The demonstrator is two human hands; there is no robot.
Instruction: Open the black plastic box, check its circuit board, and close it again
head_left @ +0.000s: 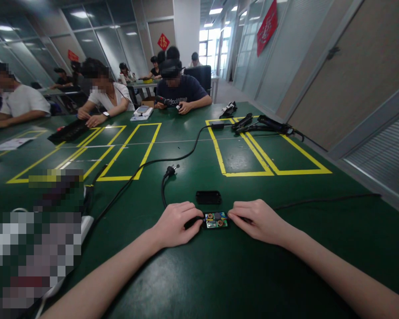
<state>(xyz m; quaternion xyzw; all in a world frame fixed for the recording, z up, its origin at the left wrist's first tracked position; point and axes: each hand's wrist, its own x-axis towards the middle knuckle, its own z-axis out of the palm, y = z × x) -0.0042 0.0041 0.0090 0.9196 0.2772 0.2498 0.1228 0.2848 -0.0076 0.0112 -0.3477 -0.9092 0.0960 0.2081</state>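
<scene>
An opened power adapter (216,220) lies on the green table in front of me, its circuit board with copper coils facing up in the black lower shell. My left hand (177,223) is closed at the adapter's left end, thumb and fingertips pinching there. At the right end, my right hand (259,219) is closed in a similar pinch. Whether the fingertips grip the shell or the cord ends cannot be made out. Just beyond the adapter sits the loose black cover (208,197), hollow side up. A black cord with a plug (170,171) runs down behind my left hand.
Another black cord (326,201) stretches to the right from behind my right hand. A long cable (166,159) crosses the table toward a heap of black cords (252,125). Yellow tape (249,174) marks rectangles. Several people sit across the table, one handling a black tray (69,131).
</scene>
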